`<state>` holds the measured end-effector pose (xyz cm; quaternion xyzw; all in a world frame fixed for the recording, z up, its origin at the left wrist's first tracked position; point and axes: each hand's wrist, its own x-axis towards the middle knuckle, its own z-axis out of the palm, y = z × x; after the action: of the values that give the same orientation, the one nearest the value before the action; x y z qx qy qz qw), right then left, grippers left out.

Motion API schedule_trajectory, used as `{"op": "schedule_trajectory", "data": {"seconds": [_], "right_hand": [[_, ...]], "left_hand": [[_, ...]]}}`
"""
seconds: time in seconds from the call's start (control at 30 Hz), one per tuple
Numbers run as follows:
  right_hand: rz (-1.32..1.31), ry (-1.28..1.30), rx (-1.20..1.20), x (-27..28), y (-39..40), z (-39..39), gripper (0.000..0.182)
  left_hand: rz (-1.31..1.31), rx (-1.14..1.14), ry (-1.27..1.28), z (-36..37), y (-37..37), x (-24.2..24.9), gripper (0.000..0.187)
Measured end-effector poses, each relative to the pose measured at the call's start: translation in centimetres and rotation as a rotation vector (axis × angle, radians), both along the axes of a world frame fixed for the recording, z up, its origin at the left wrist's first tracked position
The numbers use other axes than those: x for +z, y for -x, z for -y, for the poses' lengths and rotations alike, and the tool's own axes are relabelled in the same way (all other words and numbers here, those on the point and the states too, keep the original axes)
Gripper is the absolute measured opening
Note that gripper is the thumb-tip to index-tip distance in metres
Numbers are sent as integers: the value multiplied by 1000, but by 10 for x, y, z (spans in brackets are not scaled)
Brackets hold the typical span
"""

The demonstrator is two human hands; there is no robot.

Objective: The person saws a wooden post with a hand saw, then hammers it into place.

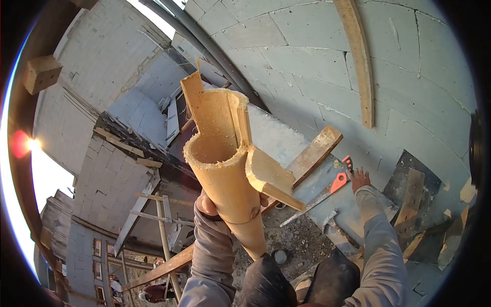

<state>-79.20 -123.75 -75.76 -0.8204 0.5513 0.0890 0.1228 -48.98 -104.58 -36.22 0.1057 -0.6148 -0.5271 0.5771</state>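
Note:
A thick bamboo pole (225,179) with a hollow, cut upper end and split side flaps stands tilted in the middle of the view. My left hand (206,204) is wrapped round its left side below the rough rim. To the right, my right hand (360,179) reaches to the grey board (317,184), fingers spread, beside the handle of a saw (338,182) with orange parts. The saw's blade points down and left. Nearer to me a hammer (331,221) lies on the board.
A grey block wall (317,77) rises at the right, with a wooden strip (360,66) against it. A plank (318,153) lies behind the saw. Wood pieces (410,199) are at the right. Far below left are wooden frames (138,215) and a person (153,293).

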Motion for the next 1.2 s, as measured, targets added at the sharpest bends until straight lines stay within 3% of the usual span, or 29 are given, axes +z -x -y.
{"op": "schedule_trajectory", "data": {"seconds": [0.13, 0.37, 0.43, 0.5, 0.57, 0.63, 0.7, 0.77, 0.8, 0.87, 0.9, 0.97, 1.03, 1.1, 1.13, 1.2], "right_hand": [[15, 150, 66, -14, -10, 1, 55], [-150, 260, 264, -26, -4, -24, 56], [13, 21, 204, -7, 10, -39, 39], [-15, 53, 230, 8, 17, -53, 39], [-42, 84, 254, 11, 28, -61, 40], [-26, 74, 425, 29, 37, -67, 44], [-92, 112, 432, 61, 48, -85, 45], [213, 68, 397, 98, 55, -111, 42], [189, 65, 383, 114, 55, -122, 42], [598, -34, 200, 141, 57, -144, 37], [578, -44, 186, 158, 64, -151, 37], [697, -188, -121, 190, 84, -160, 35], [746, -193, -184, 209, 116, -170, 35], [1064, -565, -642, 265, 142, -190, 34], [1061, -564, -643, 282, 151, -196, 34], [1332, -491, -543, 301, 169, -209, 33]], "left_hand": [[-27, 185, -333, -28, 38, 23, 97], [108, 319, -358, -29, 40, 34, 98], [153, 273, -283, -24, 36, 33, 96], [209, 225, -207, -21, 36, 38, 94], [266, 300, -347, -22, 39, 46, 92], [297, 283, -337, -21, 40, 52, 91], [327, 299, -347, -19, 41, 52, 90], [330, 263, -349, -18, 44, 58, 87], [375, 291, -348, -16, 44, 59, 85], [419, 362, -321, -11, 44, 54, 80], [402, 345, -334, -9, 43, 53, 80], [402, 410, -345, -4, 47, 52, 81], [366, 467, -329, -1, 58, 48, 80], [581, 807, -75, 4, 59, 42, 84], [579, 807, -76, 2, 63, 46, 84], [769, 1130, 23, -3, 79, 56, 83]]}}
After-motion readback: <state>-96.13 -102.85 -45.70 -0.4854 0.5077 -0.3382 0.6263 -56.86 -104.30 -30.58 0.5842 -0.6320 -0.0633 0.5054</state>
